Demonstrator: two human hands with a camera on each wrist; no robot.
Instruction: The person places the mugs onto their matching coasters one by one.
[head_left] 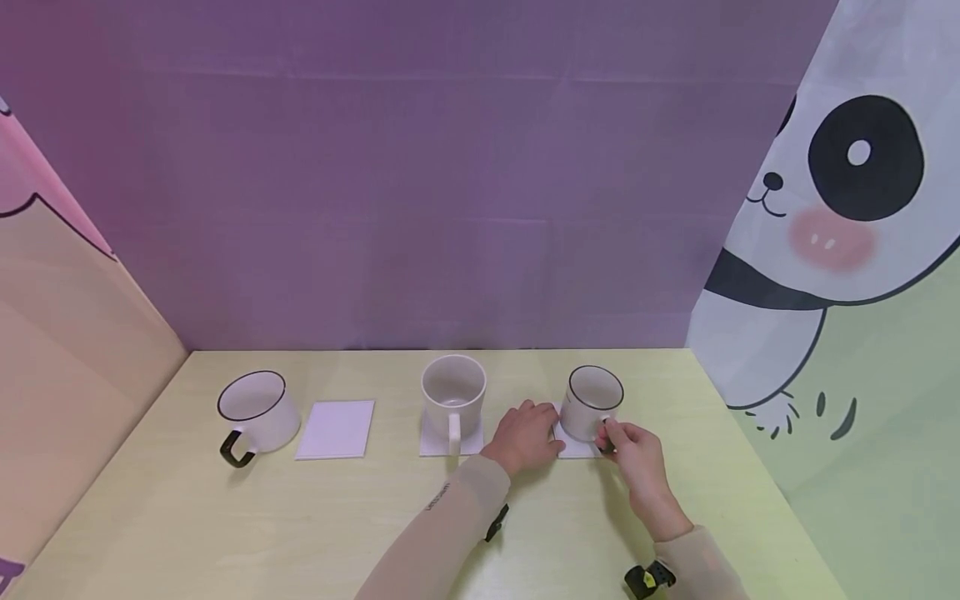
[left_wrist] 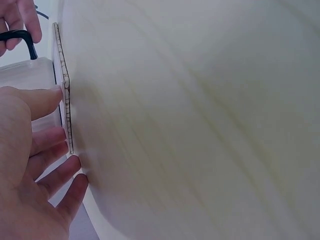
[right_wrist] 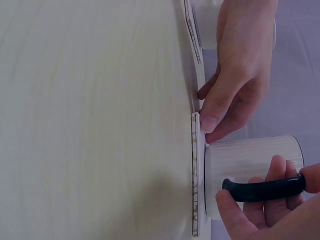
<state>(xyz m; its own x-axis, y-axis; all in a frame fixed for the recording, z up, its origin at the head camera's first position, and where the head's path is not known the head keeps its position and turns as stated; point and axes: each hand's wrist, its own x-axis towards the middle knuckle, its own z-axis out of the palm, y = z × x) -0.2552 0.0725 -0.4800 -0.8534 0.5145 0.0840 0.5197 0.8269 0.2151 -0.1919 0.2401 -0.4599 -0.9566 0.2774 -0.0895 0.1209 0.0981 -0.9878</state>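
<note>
On the right side of the table stands a white mug with a dark rim (head_left: 585, 419), upright on a white square coaster (head_left: 573, 451). My right hand (head_left: 641, 471) holds this mug by its black handle (right_wrist: 265, 191), thumb and fingers about it. My left hand (head_left: 525, 437) lies on the table just left of the coaster. Its thumb and fingertips touch the coaster's edge (left_wrist: 68, 107), and the fingers are loosely extended. The mug's handle (left_wrist: 20, 35) also shows in the left wrist view, with the right fingers on it.
A plain white mug (head_left: 452, 392) stands on the middle coaster (head_left: 429, 444), its handle facing me. Further left lies a coaster (head_left: 335, 430) with nothing on it. Beside it, on the bare table (head_left: 247, 525), is a dark-rimmed mug (head_left: 270, 421). A purple cloth (head_left: 420, 183) hangs behind.
</note>
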